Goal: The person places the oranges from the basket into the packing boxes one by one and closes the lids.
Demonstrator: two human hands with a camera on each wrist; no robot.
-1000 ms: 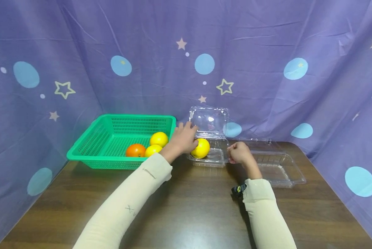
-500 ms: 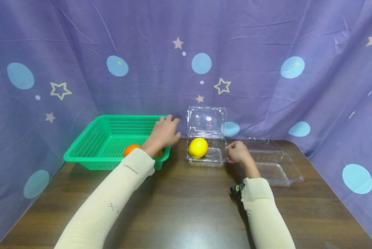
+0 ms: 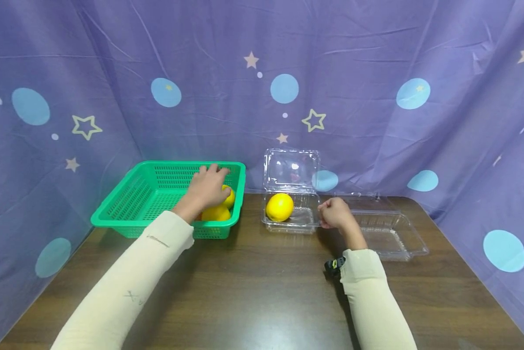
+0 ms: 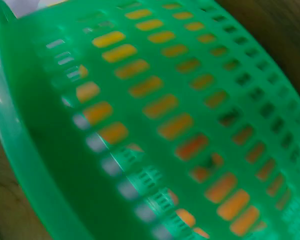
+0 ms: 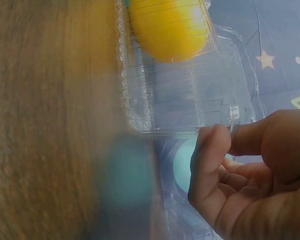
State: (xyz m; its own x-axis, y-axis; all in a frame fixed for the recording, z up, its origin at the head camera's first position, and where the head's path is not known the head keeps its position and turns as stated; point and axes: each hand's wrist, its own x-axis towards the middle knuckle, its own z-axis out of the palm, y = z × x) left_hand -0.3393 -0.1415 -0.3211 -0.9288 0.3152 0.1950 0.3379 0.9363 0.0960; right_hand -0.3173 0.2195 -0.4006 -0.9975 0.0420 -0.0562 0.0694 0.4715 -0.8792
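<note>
My left hand (image 3: pixel 206 188) hovers over the right part of a green basket (image 3: pixel 126 221) in the head view, its fingers spread loosely beside the fruit. Two yellow round fruits (image 3: pixel 216 213) show by the thumb, and an orange one is mostly hidden behind the hand. With thumb and index finger, my right hand (image 5: pixel 255 175) pinches the right rim of a clear plastic clamshell box (image 3: pixel 303 216). Inside that box, on its left side, lies one yellow fruit (image 3: pixel 280 207). Its hinged lid (image 3: pixel 291 170) stands raised at the back. Through the basket's slots the left wrist view shows blurred orange and yellow.
A second clear plastic box (image 3: pixel 386 233) sits right of my right hand, its lid raised behind it. All stands on a brown wooden table (image 3: pixel 262 291). A purple curtain (image 3: pixel 226 136) with stars and blue spots hangs along the back and sides.
My left hand has left the yellow fruit in the clear box and moved left over the basket, now above its fruit. My right hand stays at the box's rim.
</note>
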